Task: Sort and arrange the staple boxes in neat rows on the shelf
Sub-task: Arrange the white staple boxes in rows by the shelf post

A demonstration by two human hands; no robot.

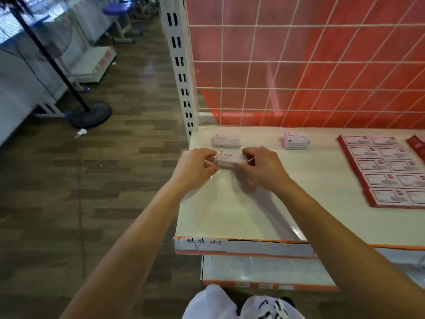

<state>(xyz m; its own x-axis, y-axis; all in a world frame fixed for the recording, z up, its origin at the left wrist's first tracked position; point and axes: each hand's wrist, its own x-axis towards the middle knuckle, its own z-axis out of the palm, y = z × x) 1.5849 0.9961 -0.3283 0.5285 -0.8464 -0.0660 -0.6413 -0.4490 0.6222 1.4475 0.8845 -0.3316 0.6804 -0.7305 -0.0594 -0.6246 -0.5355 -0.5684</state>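
Curled fingers of the left hand (199, 162) and right hand (257, 162) pinch the two short ends of a staple box (230, 160), which sits on the white shelf (230, 212) at centre frame. Just behind it, toward the back left corner, lies a second staple box (227, 141). A third box (296, 140) stands well apart to the right. Red card sheets (386, 171) lie flat at the right edge, before the red grid panel (299, 65).

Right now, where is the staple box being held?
Head view: the held staple box is back left on the shelf, gripped endwise by the left hand and right hand, just in front of a second staple box.
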